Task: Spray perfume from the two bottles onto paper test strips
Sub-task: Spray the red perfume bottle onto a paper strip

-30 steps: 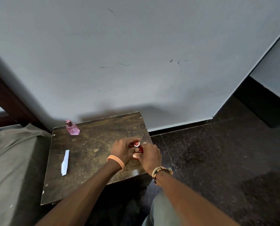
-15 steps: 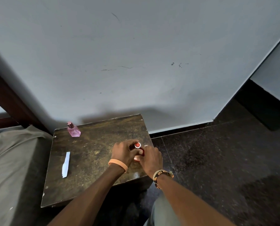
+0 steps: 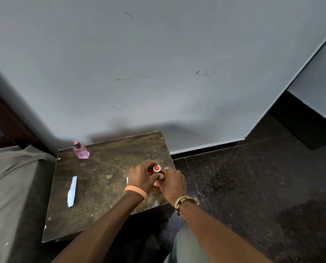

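A small red perfume bottle (image 3: 156,169) with a round red and silver top stands near the right edge of the dark wooden table (image 3: 105,179). My left hand (image 3: 141,177) grips it from the left and my right hand (image 3: 171,182) holds it from the right, so most of the bottle is hidden. A pink perfume bottle (image 3: 80,150) stands at the table's far left corner. One white paper test strip (image 3: 72,191) lies on the left half of the table. A sliver of white paper (image 3: 127,180) shows just left of my left hand.
A grey wall rises directly behind the table. A grey cloth-covered surface (image 3: 12,186) lies to the left with a dark wooden frame (image 3: 8,120) behind it. Dark speckled floor (image 3: 253,186) spreads to the right. My knee (image 3: 185,247) is below the table's front edge.
Both hands have stayed on the red bottle at the same place on the table, shifting only slightly. The view has drifted a little.
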Demonstrator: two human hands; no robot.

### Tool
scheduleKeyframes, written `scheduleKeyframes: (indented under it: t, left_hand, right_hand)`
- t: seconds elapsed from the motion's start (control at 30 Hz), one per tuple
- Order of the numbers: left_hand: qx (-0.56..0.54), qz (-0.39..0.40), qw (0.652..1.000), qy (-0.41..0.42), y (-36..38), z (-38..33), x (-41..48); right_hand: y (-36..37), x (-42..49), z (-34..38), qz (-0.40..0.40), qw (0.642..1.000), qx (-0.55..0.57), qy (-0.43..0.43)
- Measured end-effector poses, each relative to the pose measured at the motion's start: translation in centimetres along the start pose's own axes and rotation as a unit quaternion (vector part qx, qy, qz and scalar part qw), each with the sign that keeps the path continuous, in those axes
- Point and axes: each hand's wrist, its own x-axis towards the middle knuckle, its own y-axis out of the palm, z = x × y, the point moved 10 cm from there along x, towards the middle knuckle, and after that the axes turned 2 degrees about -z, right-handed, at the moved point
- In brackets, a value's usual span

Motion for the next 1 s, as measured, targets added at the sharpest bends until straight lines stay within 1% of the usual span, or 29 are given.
scheduleKeyframes:
  t: [0.07,0.13,0.2,0.33,0.5,0.57,0.63,0.73,0.8,0.9,1.0]
  left_hand:
    - [0.025,0.042,0.999,0.021,0.7,-0.5,-0.1]
    - [0.018,0.065,0.997,0.036,0.9,-0.7,0.0]
    - [0.007,0.053,0.998,0.04,0.4,-0.8,0.2]
    - [-0.007,0.01,1.0,0.011,-0.4,-0.1,0.6]
    - [-0.001,0.051,0.998,0.024,0.8,-0.1,0.2]
    - [-0.01,0.047,0.998,0.03,0.6,0.0,0.4]
    - [0.016,0.03,0.998,0.043,0.1,-0.3,0.5]
    - [0.012,0.001,1.0,0.027,-0.4,0.0,0.4]
    - [0.014,0.009,1.0,0.023,-0.2,0.3,0.2]
    - [0.042,0.046,0.997,0.049,0.6,0.0,0.2]
    - [0.048,0.031,0.996,0.061,0.0,-0.1,0.4]
  right_hand:
    - [0.1,0.0,0.0,0.002,1.0,0.001,-0.002]
    - [0.2,0.0,-0.2,0.002,1.0,0.008,-0.003]
    - [0.2,0.0,-0.3,0.001,1.0,0.009,-0.003]
    - [0.3,0.2,-0.3,0.005,1.0,0.012,0.004]
    - [0.5,0.1,-0.2,-0.001,1.0,-0.011,-0.005]
    - [0.4,0.1,-0.3,-0.005,1.0,-0.011,0.0]
    - [0.3,0.1,-0.3,-0.003,1.0,-0.006,0.004]
    - [0.3,0.2,-0.2,0.002,1.0,0.006,-0.002]
    - [0.5,0.1,-0.2,0.003,1.0,-0.001,-0.005]
    - [0.4,0.1,-0.4,-0.005,1.0,-0.001,0.004]
    - [0.4,0.2,-0.4,0.0,1.0,0.002,0.009]
